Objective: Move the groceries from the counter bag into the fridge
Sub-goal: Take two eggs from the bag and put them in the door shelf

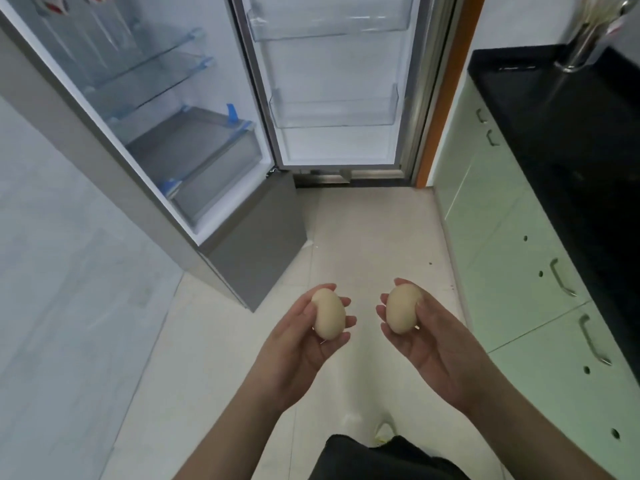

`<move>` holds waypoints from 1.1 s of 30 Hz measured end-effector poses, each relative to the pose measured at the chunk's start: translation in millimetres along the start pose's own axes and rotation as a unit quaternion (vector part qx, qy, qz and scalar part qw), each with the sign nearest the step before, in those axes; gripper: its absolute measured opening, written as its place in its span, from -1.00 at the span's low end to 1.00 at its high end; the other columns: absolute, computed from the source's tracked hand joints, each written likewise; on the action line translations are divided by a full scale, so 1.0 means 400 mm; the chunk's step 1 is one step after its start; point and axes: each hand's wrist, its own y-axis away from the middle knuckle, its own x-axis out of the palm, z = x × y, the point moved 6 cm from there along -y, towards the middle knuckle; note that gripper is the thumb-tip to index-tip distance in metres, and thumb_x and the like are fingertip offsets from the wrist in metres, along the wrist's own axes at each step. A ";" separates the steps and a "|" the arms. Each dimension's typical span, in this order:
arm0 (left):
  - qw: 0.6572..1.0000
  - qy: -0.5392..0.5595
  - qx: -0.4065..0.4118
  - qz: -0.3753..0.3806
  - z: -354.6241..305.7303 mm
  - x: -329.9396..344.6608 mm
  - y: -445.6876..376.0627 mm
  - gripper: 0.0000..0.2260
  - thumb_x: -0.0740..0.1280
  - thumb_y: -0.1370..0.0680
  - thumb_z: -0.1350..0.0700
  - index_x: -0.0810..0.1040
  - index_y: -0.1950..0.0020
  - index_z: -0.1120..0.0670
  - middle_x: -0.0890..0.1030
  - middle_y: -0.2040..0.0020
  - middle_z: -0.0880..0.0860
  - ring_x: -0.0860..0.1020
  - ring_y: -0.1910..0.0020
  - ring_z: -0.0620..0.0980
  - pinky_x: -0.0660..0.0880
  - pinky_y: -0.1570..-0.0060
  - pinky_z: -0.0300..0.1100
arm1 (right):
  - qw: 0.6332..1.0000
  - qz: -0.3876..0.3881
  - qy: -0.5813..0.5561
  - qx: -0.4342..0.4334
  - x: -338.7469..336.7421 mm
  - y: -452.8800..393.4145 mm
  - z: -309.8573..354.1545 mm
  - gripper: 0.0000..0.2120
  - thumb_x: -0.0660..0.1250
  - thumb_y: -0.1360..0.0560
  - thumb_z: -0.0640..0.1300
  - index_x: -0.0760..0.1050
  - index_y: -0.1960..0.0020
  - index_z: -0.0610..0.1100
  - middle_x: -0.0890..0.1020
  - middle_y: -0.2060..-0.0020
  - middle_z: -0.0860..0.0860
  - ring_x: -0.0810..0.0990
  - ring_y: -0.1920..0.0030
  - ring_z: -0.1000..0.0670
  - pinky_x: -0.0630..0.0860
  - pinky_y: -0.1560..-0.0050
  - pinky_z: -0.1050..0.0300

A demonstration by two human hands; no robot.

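Each of my hands holds a pale beige egg above the tiled floor. My left hand (298, 344) curls its fingers and thumb round the left egg (328, 314). My right hand (429, 336) grips the right egg (403, 308) the same way. The fridge (194, 143) stands open ahead and to the left, with glass shelves (152, 67) and a grey drawer (204, 157) inside. Its open door (332, 81) faces me, with clear door bins (334, 110) that look bare. The counter bag is out of view.
A black counter (561, 133) over pale green cabinets (512, 271) with metal handles runs along the right. A metal utensil holder (588, 39) stands at its far end. A white wall (52, 271) borders the left. Beige floor tiles (367, 233) lead up to the fridge.
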 end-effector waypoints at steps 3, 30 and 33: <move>1.000 -0.005 0.009 -0.022 -0.031 0.023 -0.059 -0.71 0.27 -0.52 0.07 0.59 -0.20 0.12 0.61 -0.07 0.19 0.63 0.05 0.09 0.60 0.20 -0.17 | 1.000 0.023 -0.003 0.007 0.000 -0.067 0.060 -0.33 0.65 -0.19 -0.02 0.54 -0.23 -0.17 0.60 -0.11 -0.24 0.62 -0.12 -0.19 0.59 -0.01 0.03; 0.993 -0.026 0.104 0.058 -0.564 -0.092 -0.596 -0.67 0.21 -0.57 0.07 0.49 -0.31 0.13 0.58 -0.13 0.20 0.60 -0.03 0.11 0.60 0.08 -0.15 | 0.997 0.043 0.053 -0.046 0.333 -0.755 0.261 -0.63 0.44 -0.37 -0.07 0.56 -0.14 -0.18 0.66 -0.01 -0.15 0.66 -0.04 -0.08 0.61 0.02 0.10; 0.991 -0.027 0.111 0.074 -0.642 -0.096 -0.658 -0.68 0.22 -0.58 0.06 0.51 -0.29 0.10 0.58 -0.14 0.19 0.61 -0.04 0.11 0.60 0.09 -0.16 | 0.995 0.038 0.060 -0.066 0.378 -0.818 0.286 -0.65 0.26 -0.44 -0.12 0.52 -0.20 -0.17 0.67 0.01 -0.11 0.67 -0.02 -0.06 0.61 0.04 0.12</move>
